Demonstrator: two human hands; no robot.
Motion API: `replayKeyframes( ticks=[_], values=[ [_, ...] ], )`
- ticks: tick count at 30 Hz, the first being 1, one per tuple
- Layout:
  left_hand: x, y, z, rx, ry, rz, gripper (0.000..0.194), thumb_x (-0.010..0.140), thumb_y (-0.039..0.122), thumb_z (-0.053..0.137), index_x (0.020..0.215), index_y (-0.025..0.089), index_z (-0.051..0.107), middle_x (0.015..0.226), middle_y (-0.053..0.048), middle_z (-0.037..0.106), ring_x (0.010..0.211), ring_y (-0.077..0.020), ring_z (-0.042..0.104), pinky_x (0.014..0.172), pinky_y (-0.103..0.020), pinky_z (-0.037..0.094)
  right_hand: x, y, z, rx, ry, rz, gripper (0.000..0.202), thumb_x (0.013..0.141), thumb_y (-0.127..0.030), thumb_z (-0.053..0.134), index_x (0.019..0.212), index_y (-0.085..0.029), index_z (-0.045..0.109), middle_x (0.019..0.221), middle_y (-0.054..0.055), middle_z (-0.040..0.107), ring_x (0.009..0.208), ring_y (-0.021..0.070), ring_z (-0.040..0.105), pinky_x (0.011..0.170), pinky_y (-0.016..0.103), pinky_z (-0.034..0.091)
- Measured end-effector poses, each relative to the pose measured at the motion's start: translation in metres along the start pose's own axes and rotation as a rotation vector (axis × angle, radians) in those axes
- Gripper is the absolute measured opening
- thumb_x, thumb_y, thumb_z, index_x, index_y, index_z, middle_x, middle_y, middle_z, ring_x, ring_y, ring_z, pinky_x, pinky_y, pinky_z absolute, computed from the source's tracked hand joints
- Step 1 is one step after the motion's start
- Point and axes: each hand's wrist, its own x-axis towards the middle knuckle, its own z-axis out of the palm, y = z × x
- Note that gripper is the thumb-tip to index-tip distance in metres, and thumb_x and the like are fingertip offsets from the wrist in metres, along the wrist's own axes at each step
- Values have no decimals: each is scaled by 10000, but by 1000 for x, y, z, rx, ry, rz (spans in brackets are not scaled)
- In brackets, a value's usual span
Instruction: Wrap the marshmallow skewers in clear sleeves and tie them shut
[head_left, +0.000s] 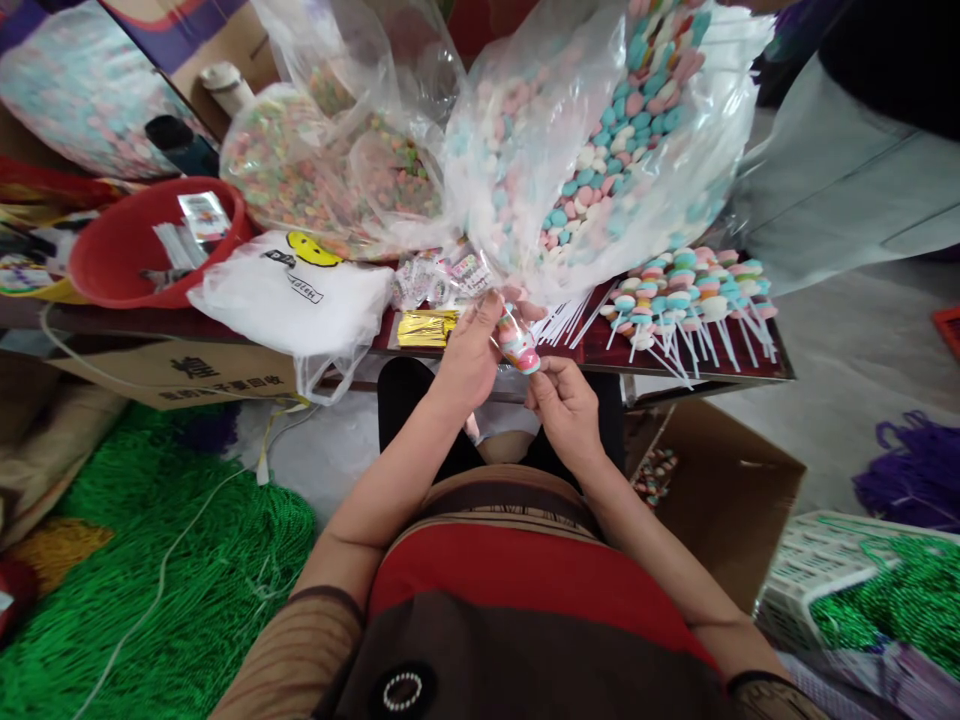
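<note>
My left hand [471, 358] is closed around a marshmallow skewer [517, 343] in a clear wrapper, held over the table's front edge. Its pink, white and blue pieces show between my two hands. My right hand [568, 405] pinches at the lower end of the same skewer; whether it grips the stick or the wrapper is hidden by the fingers. Just left of my left hand lies a bundle of gold twist ties [421, 328], with small printed packets [442, 275] behind it. White sticks [559, 325] lie beyond my right hand, and a pile of unwrapped marshmallow skewers [690, 290] sits to their right.
A large clear bag of marshmallows [600, 180] and a bag of gummy candies [300, 170] stand behind. Leftward are a white plastic bag [277, 310] and a red basin [112, 260]. An opened carton [727, 490] is below right; green strands [187, 560] cover the floor left.
</note>
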Motion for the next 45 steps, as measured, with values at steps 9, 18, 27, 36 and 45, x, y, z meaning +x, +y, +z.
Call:
replayKeyframes(
  ticks=[9,18,27,36,45],
  values=[
    [0,-5,-1,-10,37,40,295,925,531,635,958,238,660,858,-42,730,911,-197,722,745,-309,549,3,-15,-9,-106,-67,29,292,949,-494,559,1049,-237,654,627,-39,604,490,116,505,509,274,424],
    [-16,-24,-7,39,-146,-29,438,826,595,724,1086,247,672,1039,-59,751,945,-161,694,759,-262,514,-2,-17,0,42,-42,161,342,933,-532,569,916,-202,658,544,-55,579,413,90,463,439,232,368],
    [-4,-17,-13,-15,-29,-21,345,821,534,760,995,245,689,947,-39,761,940,-173,714,778,-286,546,-2,-10,-3,-88,52,61,252,905,-428,627,976,-207,723,513,-69,496,444,96,421,478,256,380],
    [-1,-14,-3,-172,87,-110,239,916,435,684,875,210,613,886,-28,767,1038,-195,740,849,-296,575,-3,-2,-8,-213,15,-49,235,944,-369,572,1119,-247,671,534,-82,487,463,110,449,539,267,434],
    [2,-27,-10,-142,43,-65,301,909,518,667,909,224,600,876,-18,759,935,-170,749,725,-257,564,-2,1,-8,-224,-26,-4,313,959,-403,539,1220,-257,633,652,-37,654,500,124,543,564,283,482]
  ],
)
